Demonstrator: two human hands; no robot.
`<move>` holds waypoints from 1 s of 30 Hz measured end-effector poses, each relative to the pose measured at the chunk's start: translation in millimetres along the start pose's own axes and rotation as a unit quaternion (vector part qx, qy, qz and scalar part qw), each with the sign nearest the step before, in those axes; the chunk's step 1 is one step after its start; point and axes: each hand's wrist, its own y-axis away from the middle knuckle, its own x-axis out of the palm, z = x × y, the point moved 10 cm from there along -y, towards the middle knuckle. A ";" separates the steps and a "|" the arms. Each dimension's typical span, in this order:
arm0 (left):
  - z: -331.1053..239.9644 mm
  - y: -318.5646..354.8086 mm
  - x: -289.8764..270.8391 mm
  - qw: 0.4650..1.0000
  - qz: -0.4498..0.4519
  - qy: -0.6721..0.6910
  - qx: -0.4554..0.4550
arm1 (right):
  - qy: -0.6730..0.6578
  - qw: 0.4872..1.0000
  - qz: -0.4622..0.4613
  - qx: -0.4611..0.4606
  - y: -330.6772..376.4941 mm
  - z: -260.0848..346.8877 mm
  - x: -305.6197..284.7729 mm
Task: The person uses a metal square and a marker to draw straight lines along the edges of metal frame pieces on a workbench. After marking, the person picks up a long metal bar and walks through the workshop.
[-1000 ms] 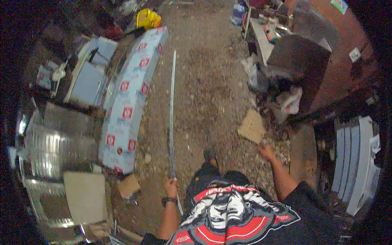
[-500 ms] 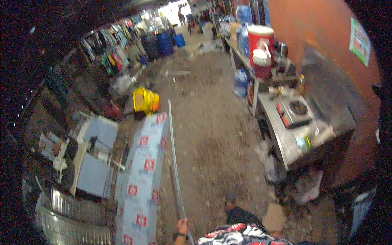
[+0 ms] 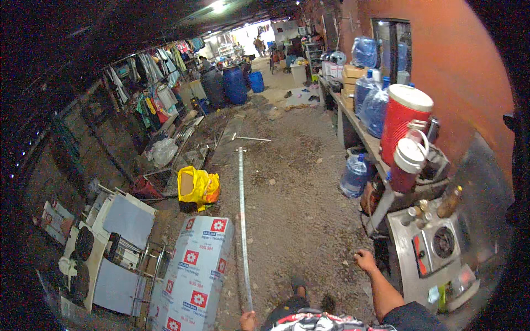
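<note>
At the lower edge my left hand (image 3: 248, 320) is closed round the near end of a long, thin silvery metal bar (image 3: 242, 220). The bar stretches forward, away from me, over the dirt floor; I cannot tell whether its far end touches the ground. My right hand (image 3: 364, 260) hangs out to the right with its fingers curled in and nothing visible in them. It is over the floor, left of the metal counter. Close to the bar's left side lies a long wrapped package (image 3: 190, 270) in pale printed film with red squares.
A yellow bag (image 3: 197, 186) stands beyond the package. Grey-panelled frames (image 3: 130, 220) lean at left. On the right are a metal counter (image 3: 406, 243) with a gas stove (image 3: 439, 248), a red drink cooler (image 3: 406, 118) and water bottles (image 3: 355, 175). Blue barrels (image 3: 236, 85) stand farther ahead.
The view has tilted up and I have moved or turned slightly. My right arm has come into view. My left hand still grips the bar, now lower in the picture.
</note>
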 end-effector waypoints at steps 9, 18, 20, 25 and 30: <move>-274.5 -284.6 95.5 0.975 0.119 0.179 -0.055 | -0.121 0.933 0.241 0.238 -133.0 -100.1 175.7; -473.0 -409.4 234.3 0.998 0.004 -0.002 0.068 | -0.100 0.963 0.246 0.049 -560.6 185.7 196.6; -494.8 -388.3 247.8 0.999 0.008 -0.003 0.054 | -0.097 0.947 0.307 0.000 -595.9 291.7 233.1; -506.0 -350.0 260.2 0.999 -0.026 0.022 0.002 | -0.085 0.877 0.459 -0.115 -585.7 481.6 346.6; -513.7 -383.4 274.3 0.994 -0.075 0.076 -0.015 | -0.070 0.813 0.555 -0.162 -550.7 551.4 423.5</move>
